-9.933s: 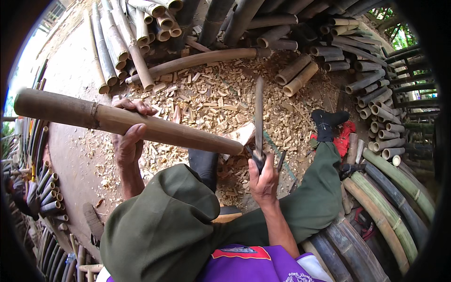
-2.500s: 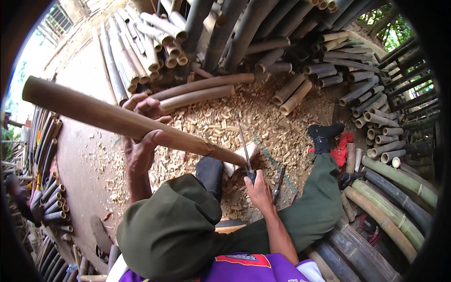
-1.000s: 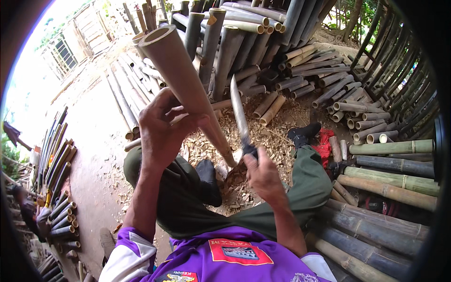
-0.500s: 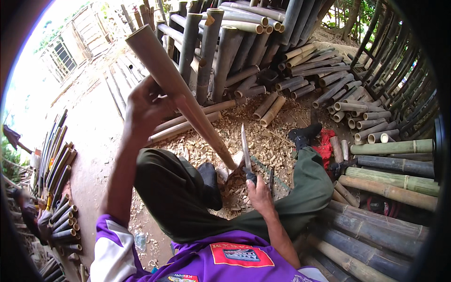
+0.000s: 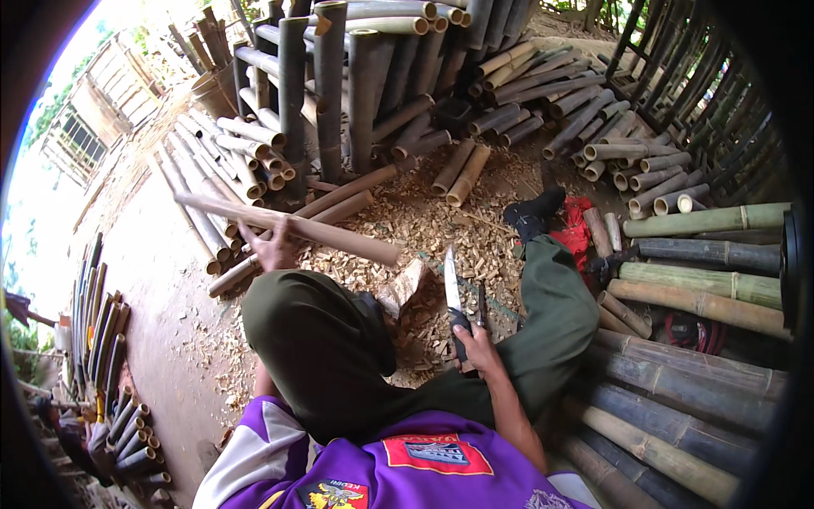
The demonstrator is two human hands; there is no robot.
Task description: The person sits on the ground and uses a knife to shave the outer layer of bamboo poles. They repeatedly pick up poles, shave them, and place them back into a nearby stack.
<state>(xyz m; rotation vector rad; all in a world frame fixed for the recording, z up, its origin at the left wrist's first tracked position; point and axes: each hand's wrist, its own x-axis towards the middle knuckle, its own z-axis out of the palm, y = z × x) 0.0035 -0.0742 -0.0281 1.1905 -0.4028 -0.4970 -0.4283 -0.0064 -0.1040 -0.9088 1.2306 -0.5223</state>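
A smooth brown bamboo tube point(image 5: 339, 239) lies nearly level over my raised left knee, its near end pointing right. My left hand point(image 5: 275, 253) is closed round it from below, partly hidden behind the tube. Low on the right, my right hand point(image 5: 480, 348) grips a knife point(image 5: 453, 284) by its dark handle, the long pale blade pointing up and away from me. Blade and bamboo are apart. Between my legs stands a pale chopped wood block point(image 5: 405, 290), just below the tube's near end. A thin dark tool point(image 5: 482, 304) lies beside the knife.
Wood chips point(image 5: 373, 216) cover the ground ahead. Dark upright bamboo posts point(image 5: 331, 93) stand behind, with cut bamboo pieces point(image 5: 585, 102) stacked at far right. Long bamboo poles point(image 5: 695, 390) lie close on my right. More bamboo point(image 5: 127, 433) is piled at left. A red cloth point(image 5: 578, 222) lies near my foot.
The bamboo tube has swung down from steeply tilted to nearly level, its lower end lifting off the block. My left hand has lowered; the knife stays in my right hand.
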